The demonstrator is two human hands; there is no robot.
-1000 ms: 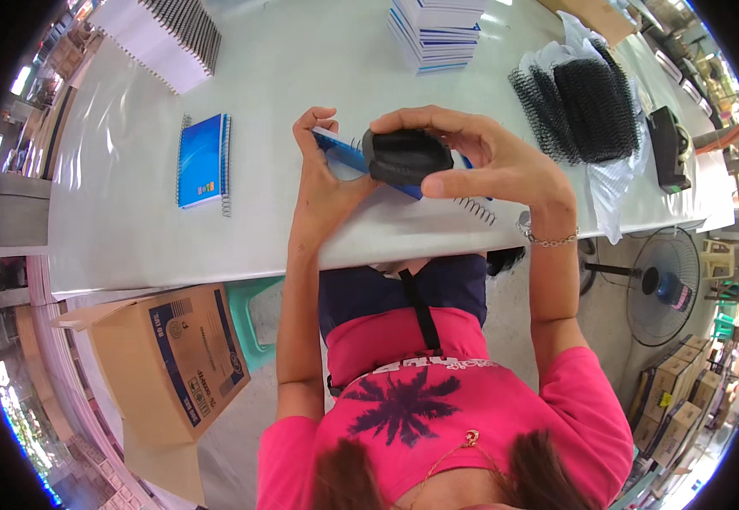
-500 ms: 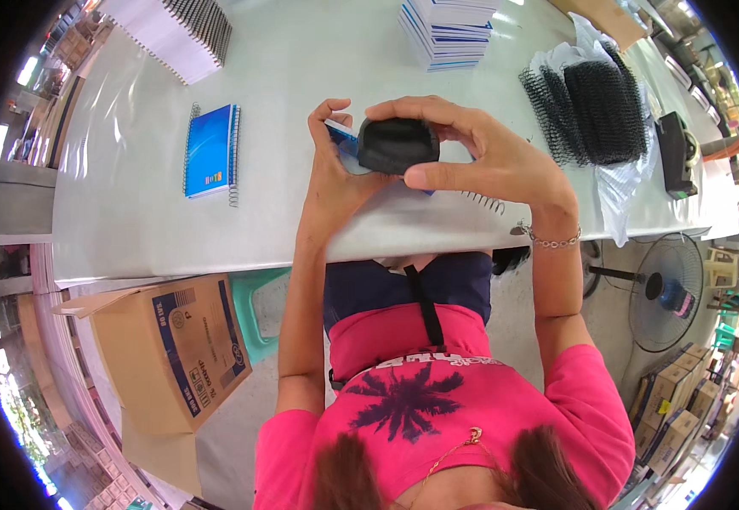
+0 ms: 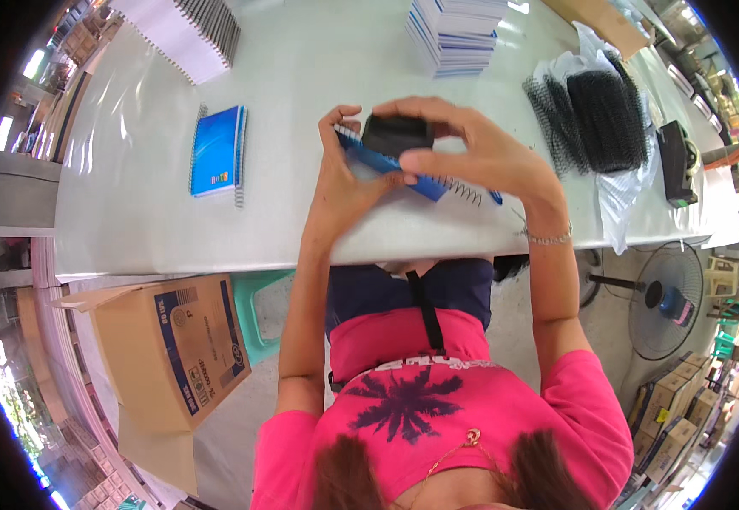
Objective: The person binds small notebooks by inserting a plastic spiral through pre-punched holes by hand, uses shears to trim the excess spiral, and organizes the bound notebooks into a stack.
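Above the near part of the table, my left hand (image 3: pixel 335 187) is closed on a blue spiral notebook (image 3: pixel 427 188), which is tilted, with its wire coil (image 3: pixel 465 192) sticking out at the right end. My right hand (image 3: pixel 497 157) grips a black, block-shaped object (image 3: pixel 397 134) with rounded corners, pressed close against the notebook's edge; its exact kind does not show. Under the right wrist, a small blue thing (image 3: pixel 495 197) shows in part. To the left, another blue spiral notebook (image 3: pixel 217 153) lies flat, a loose coil end at its lower right corner.
Stacked coil-bound books (image 3: pixel 184 38) stand far left, and a pile of white-and-blue books (image 3: pixel 453 42) at the far middle. Black wire coils (image 3: pixel 606 119) lie on white wrapping at right, beside a black device (image 3: pixel 677 163). A cardboard box (image 3: pixel 174 344) and a fan (image 3: pixel 665 297) are below table level.
The black object has tipped and moved slightly up and away from me. More of the held notebook and its coil now shows. The whole view has shifted a little.
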